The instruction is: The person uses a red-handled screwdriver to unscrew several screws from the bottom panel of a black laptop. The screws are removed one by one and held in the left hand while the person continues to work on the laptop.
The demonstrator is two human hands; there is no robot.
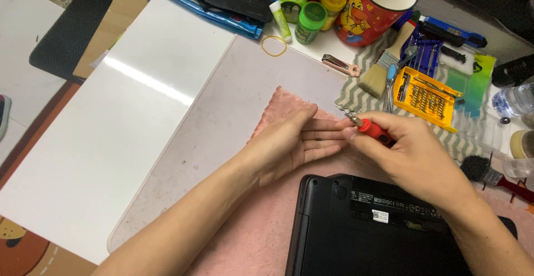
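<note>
- The right hand (414,153) had its grip closed on a red-handled screwdriver (374,130).
- The screwdriver's long axis slanted up-left, its tip over the open, empty left hand (289,142), above the pink cloth (278,109) on the desk.
- The black laptop (372,231) lay just below.

My left hand (289,145) lies near the centre of the frame, palm up, fingers straight, pressed together and pointing right. Its forearm runs down to the lower left edge. My right hand (409,151) sits just right of centre, knuckles up, with thumb and forefinger pinched together at its left end. The pinch meets the tips of my left fingers. My right forearm leaves the frame at the lower right corner. Both arms are bare.
</note>
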